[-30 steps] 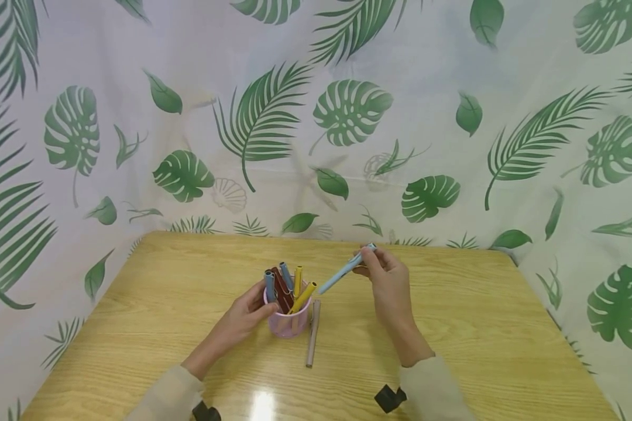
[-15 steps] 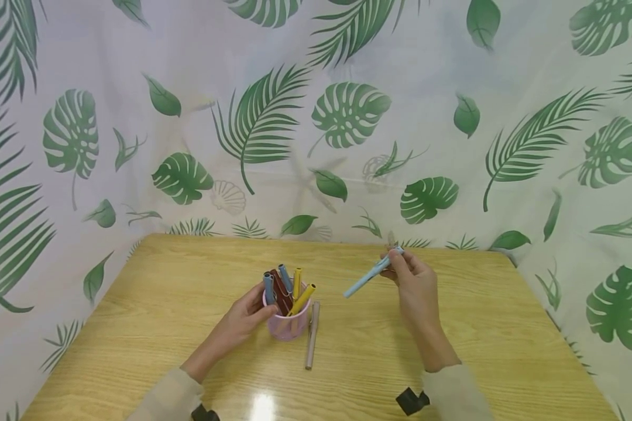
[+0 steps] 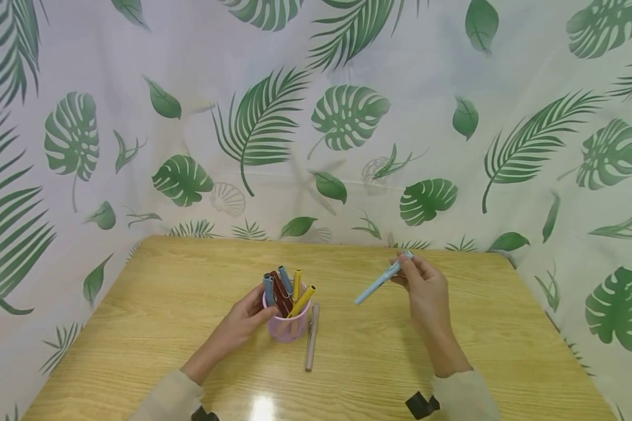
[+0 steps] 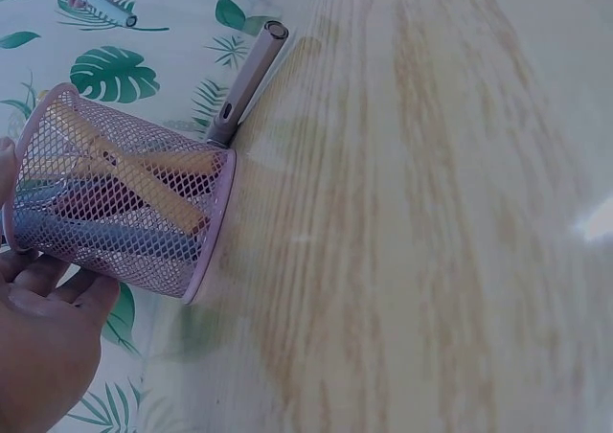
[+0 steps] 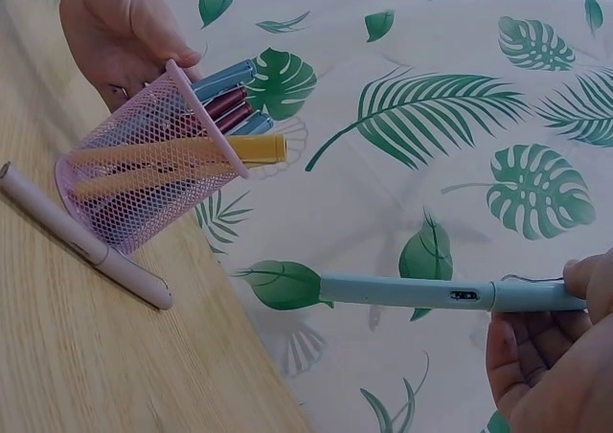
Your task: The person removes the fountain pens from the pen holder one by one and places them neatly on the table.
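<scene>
My left hand (image 3: pixel 246 320) grips the side of a pink mesh pen holder (image 3: pixel 287 331) that stands on the table. Blue, dark red and yellow pens (image 3: pixel 302 302) lean inside it with their capped ends up. Between thumb and fingers, my right hand (image 3: pixel 429 292) pinches a light blue pen (image 3: pixel 381 279) by its clip end, off to the right of the holder. The pen slants, its far end pointing down and left. In the right wrist view the light blue pen (image 5: pixel 412 291) lies nearly level, apart from the holder.
A grey-brown pen (image 3: pixel 312 337) lies on the wooden table (image 3: pixel 189 275) just right of the holder. In the left wrist view this pen (image 4: pixel 247 83) shows behind the holder's base. A leaf-patterned cloth (image 3: pixel 358 193) rises along the table's back and sides.
My right hand has carried the light blue pen rightward and slightly down, away from the holder. The left hand and the pen holder have stayed in place.
</scene>
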